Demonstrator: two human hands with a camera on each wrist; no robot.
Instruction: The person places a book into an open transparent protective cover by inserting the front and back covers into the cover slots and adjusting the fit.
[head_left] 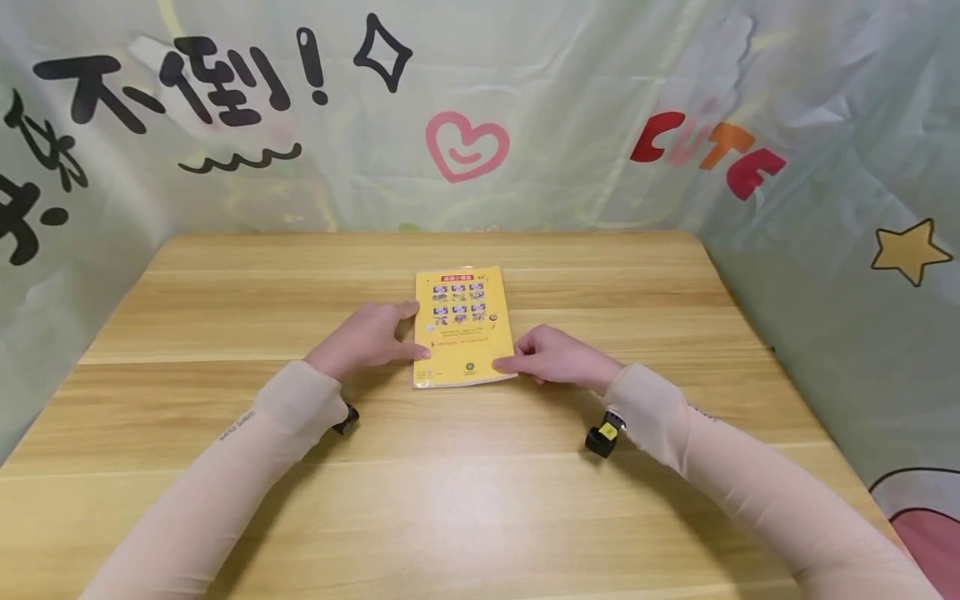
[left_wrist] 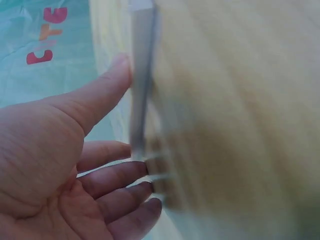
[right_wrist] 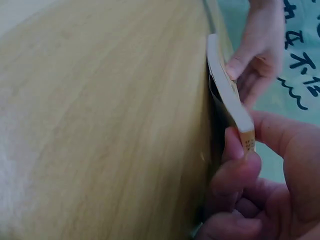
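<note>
A yellow book [head_left: 465,333] with small pictures and print on its cover lies at the middle of the wooden table. At its lower right corner, my right hand [head_left: 558,357] pinches it between thumb and curled fingers. The right wrist view shows the book's pale page edge [right_wrist: 227,90] bent, with that corner raised off the table. My left hand [head_left: 367,337] touches the left side, thumb on the cover and fingers loosely extended at the edge. From the left wrist, the book's edge [left_wrist: 141,65] looks blurred beside the thumb.
The wooden table [head_left: 465,492] stretches around the book on all sides. Behind it and at the sides hangs a pale printed cloth [head_left: 570,125] with lettering, a heart and a star. Black wrist cameras [head_left: 602,437] sit under both sleeves.
</note>
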